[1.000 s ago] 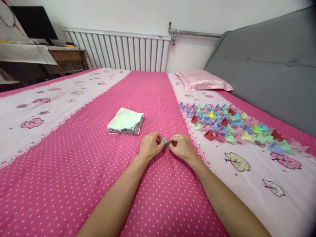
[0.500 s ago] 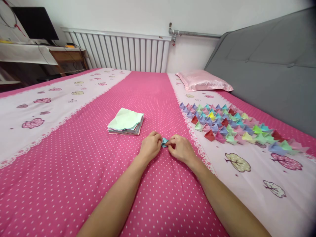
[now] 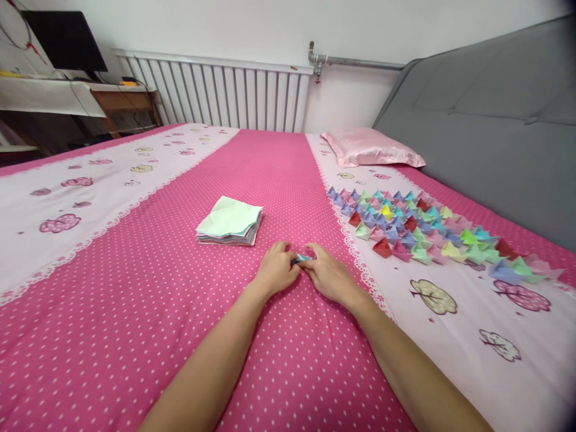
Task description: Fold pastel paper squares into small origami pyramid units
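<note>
Between my two hands is a small folded piece of light blue paper (image 3: 301, 258), low over the pink dotted bedspread. My left hand (image 3: 278, 267) pinches its left end, thumb toward me. My right hand (image 3: 327, 272) grips the right end between thumb and fingers. The fingers cover much of the paper, so its exact shape is hidden. Up and to the left of my hands lies a stack of square paper sheets (image 3: 230, 219), pale green on top. To the right, many small folded paper boats (image 3: 420, 231) in mixed colours stand in rows.
A pink pillow (image 3: 371, 147) lies at the far right of the bedspread (image 3: 274, 162), beside a grey padded headboard (image 3: 495, 114). Behind the bed are a white radiator (image 3: 225, 90) and a pipe. At the far left a monitor (image 3: 65, 42) stands on a desk.
The blue paper looked upright and pointed before; now it appears flatter and longer between the fingers. My thumbs have come closer together beneath it. The stack and boats have not moved.
</note>
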{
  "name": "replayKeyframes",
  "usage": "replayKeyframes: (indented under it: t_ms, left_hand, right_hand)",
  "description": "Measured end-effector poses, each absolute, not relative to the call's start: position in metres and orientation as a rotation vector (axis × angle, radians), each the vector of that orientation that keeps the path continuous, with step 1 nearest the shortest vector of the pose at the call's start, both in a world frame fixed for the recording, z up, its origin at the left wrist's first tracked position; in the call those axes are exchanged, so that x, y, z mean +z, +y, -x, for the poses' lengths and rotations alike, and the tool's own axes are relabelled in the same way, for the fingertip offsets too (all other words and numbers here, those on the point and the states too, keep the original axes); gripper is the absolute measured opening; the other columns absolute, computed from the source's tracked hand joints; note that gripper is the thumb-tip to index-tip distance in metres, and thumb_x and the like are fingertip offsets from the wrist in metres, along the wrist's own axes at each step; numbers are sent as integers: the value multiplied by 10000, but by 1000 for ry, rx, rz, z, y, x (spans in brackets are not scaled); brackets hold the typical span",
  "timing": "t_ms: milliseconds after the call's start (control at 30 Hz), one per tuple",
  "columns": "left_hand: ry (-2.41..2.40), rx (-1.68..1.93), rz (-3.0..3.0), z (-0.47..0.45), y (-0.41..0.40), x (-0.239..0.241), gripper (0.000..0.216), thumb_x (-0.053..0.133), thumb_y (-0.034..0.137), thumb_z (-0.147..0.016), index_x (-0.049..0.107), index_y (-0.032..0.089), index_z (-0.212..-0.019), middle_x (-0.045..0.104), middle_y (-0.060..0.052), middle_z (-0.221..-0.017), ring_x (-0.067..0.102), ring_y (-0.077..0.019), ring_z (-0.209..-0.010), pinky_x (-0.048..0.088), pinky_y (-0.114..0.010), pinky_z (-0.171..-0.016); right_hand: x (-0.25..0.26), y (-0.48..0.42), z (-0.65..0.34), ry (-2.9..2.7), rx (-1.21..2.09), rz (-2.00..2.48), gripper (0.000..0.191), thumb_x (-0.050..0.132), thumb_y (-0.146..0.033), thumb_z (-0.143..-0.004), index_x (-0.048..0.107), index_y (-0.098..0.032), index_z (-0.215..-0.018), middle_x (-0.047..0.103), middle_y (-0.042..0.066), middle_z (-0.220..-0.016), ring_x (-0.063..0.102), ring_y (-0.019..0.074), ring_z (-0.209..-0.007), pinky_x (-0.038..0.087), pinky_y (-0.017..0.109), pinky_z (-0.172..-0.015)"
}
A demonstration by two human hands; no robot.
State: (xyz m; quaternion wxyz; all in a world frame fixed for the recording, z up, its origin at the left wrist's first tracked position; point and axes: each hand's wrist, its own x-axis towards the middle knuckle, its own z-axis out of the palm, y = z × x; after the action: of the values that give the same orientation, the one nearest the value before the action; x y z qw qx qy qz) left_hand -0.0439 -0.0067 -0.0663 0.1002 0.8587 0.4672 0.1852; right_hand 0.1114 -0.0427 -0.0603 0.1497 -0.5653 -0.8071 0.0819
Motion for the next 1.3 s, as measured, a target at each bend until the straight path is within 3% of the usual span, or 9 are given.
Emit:
replayKeyframes:
  t_ms: [233, 433, 667, 967, 1167, 1300]
  left_hand:
    - [1544, 594, -2474, 33, -9, -67, 284, 437, 200, -802, 707, 146, -870, 620, -121, -1086, 559, -227, -1019, 421, -335, -910]
    - [1682, 611, -2442, 28, -9, -69, 225, 501, 252, -776, 707, 180, -831, 649, -87, -970, 578, -222, -942, 445, -311, -835]
    - [1600, 592, -2384, 28, -18, -58, 254, 461, 171, -773, 711, 169, -820, 674, -81, -898, 602, -211, -847, 450, -308, -773]
    - [1418, 512, -2350, 32, -25, -52, 279, 458, 74, -720, 713, 139, -812, 664, -101, -826, 601, -198, -810, 442, -286, -754]
    - [1408, 584, -2405, 30, -25, -59, 273, 429, 60, -714, 691, 99, -778, 647, -123, -807, 600, -204, -768, 447, -292, -722]
    - [1344, 669, -2436, 30, -24, -61, 272, 432, 47, -702, 683, 106, -791, 641, -112, -808, 599, -200, -769, 455, -289, -719]
  right_hand:
    - [-62, -35, -112, -2242, 294, 1546, 281, 442, -174, -867, 691, -198, -993, 534, 114, -1234, 526, 214, -1124, 418, 326, -927]
    - [-60, -33, -109, -2048, 271, 1625, 228, 486, -204, -842, 710, -183, -804, 703, 65, -867, 635, 185, -809, 450, 280, -755]
    - [-57, -35, -106, -1853, 323, 1776, 117, 576, -251, -741, 676, -201, -706, 702, 21, -677, 633, 167, -634, 406, 244, -578]
    - [-54, -47, -98, -1907, 229, 1845, 112, 579, -204, -693, 664, -216, -765, 668, 37, -814, 609, 192, -771, 380, 262, -624]
    - [-58, -41, -103, -2001, 169, 1811, 121, 595, -240, -718, 714, -230, -734, 676, 45, -817, 613, 189, -732, 373, 262, -593]
    - [-60, -39, -105, -1987, 172, 1799, 90, 621, -261, -714, 705, -234, -697, 682, 26, -692, 595, 168, -621, 341, 254, -535]
